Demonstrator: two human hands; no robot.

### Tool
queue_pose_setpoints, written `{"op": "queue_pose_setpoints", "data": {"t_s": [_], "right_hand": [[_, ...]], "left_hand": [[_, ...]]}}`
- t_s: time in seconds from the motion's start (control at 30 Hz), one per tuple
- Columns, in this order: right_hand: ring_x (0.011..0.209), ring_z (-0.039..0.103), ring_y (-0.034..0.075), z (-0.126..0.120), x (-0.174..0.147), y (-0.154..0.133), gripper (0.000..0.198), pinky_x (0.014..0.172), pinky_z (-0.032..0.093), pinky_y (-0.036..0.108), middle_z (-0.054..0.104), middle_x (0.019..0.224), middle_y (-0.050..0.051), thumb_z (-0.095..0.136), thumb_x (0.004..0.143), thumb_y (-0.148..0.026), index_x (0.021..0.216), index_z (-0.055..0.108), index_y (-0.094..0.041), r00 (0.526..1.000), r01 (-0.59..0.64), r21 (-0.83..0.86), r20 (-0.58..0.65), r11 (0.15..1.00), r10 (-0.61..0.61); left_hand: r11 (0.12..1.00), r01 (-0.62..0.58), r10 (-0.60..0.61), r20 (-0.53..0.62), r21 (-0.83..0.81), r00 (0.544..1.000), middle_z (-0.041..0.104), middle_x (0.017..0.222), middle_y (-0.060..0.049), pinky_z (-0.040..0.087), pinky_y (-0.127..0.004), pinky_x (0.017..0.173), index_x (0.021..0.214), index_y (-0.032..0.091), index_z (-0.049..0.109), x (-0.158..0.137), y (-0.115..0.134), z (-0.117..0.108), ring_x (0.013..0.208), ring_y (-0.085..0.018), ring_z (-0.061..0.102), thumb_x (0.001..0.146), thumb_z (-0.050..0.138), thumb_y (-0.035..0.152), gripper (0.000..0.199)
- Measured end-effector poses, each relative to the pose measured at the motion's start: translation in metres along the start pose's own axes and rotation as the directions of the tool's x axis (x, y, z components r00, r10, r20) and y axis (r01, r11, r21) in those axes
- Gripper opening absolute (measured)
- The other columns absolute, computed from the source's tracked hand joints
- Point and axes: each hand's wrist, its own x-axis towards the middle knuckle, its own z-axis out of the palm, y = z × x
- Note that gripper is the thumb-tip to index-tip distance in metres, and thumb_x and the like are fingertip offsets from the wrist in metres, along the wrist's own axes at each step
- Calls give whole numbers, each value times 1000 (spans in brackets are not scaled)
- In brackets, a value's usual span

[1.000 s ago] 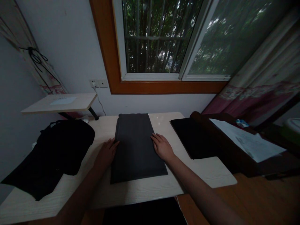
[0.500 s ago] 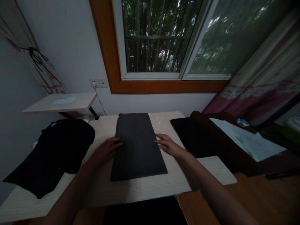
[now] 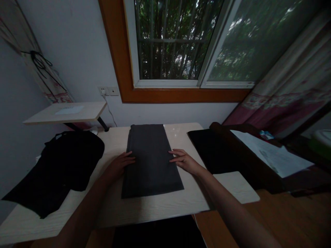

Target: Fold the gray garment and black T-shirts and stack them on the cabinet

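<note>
Right hand [image 3: 186, 162] eased outward, lighter touch imo; open at dark cloth [image 3: 152, 168], 3 o'clock, left hand [image 3: 118, 166] open at 9.

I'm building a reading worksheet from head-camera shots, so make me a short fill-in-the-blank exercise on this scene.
1. The right hand is at the ____ edge of the flat gray item.
2. Green foliage shows outside through the ____.
3. The crumpled black cloth lies to the ____ of the gray item.

Missing words: right; window; left.
</note>
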Motion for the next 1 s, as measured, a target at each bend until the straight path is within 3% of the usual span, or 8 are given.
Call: {"op": "queue_pose_setpoints", "data": {"t_s": [0.17, 0.33, 0.43, 0.6, 0.67, 0.77, 0.9, 1.0], "right_hand": [[141, 44, 29, -4, -6, -12, 27, 114, 38, 59, 68, 132, 8, 61, 95, -49, 106, 80, -32, 999, -52, 128, 13, 990, 51], [146, 38, 28, -8, -17, -29, 44, 114, 38, 57, 74, 120, 12, 61, 89, -65, 101, 81, -28, 995, -102, 328, 29, 939, 98], [147, 37, 28, -12, -23, -40, 46, 116, 36, 55, 75, 115, 13, 63, 87, -66, 101, 81, -26, 991, -132, 427, 63, 895, 116], [125, 61, 29, -19, -30, -54, 47, 121, 22, 58, 77, 109, 10, 64, 86, -68, 97, 80, -25, 971, -233, 428, 159, 873, 181], [109, 67, 26, -19, -32, -56, 48, 113, 36, 52, 76, 104, 10, 65, 85, -67, 89, 80, -22, 964, -259, 466, 184, 846, 194], [88, 67, 21, -18, -34, -55, 48, 87, 51, 38, 74, 89, 7, 71, 81, -66, 80, 77, -18, 947, -319, 542, 212, 778, 241], [67, 60, 15, -19, -32, -57, 51, 69, 48, 28, 68, 73, 3, 75, 76, -67, 76, 72, -16, 913, -408, 595, 259, 693, 315], [60, 57, 13, -21, -27, -62, 53, 62, 45, 25, 63, 65, 1, 75, 76, -67, 71, 67, -15, 894, -446, 615, 345, 651, 287]], "left_hand": [[995, 77, -78, -20, -60, 997, 66, 136, -4, 41, -52, 116, 128, 30, 67, -14, 5, -2, 137, -20, 53, 83, 42, 2, 59], [987, 139, -138, 27, -78, 990, 67, 135, -1, 46, -48, 112, 130, 33, 67, -29, 19, -12, 128, -21, 60, 78, 45, 3, 63], [979, 187, -181, 75, -76, 981, 72, 128, -1, 49, -45, 108, 125, 33, 70, -34, 30, -21, 123, -21, 64, 78, 48, 5, 59], [960, 246, -224, 161, -134, 961, 78, 111, -2, 54, -36, 94, 112, 29, 75, -38, 49, -35, 103, -21, 72, 77, 49, 9, 48], [945, 273, -237, 202, -177, 950, 79, 100, -3, 54, -32, 86, 102, 26, 76, -37, 57, -41, 94, -21, 73, 78, 49, 12, 39], [912, 333, -274, 250, -240, 929, 77, 86, -3, 51, -29, 76, 88, 22, 74, -34, 70, -48, 82, -20, 71, 80, 48, 18, 28], [862, 378, -294, 275, -338, 916, 72, 71, -3, 47, -28, 70, 72, 19, 69, -30, 81, -55, 70, -19, 67, 81, 47, 25, 25], [785, 430, -269, 380, -446, 885, 64, 63, -1, 44, -25, 62, 65, 17, 65, -28, 84, -57, 61, -16, 59, 80, 46, 29, 28]]}}
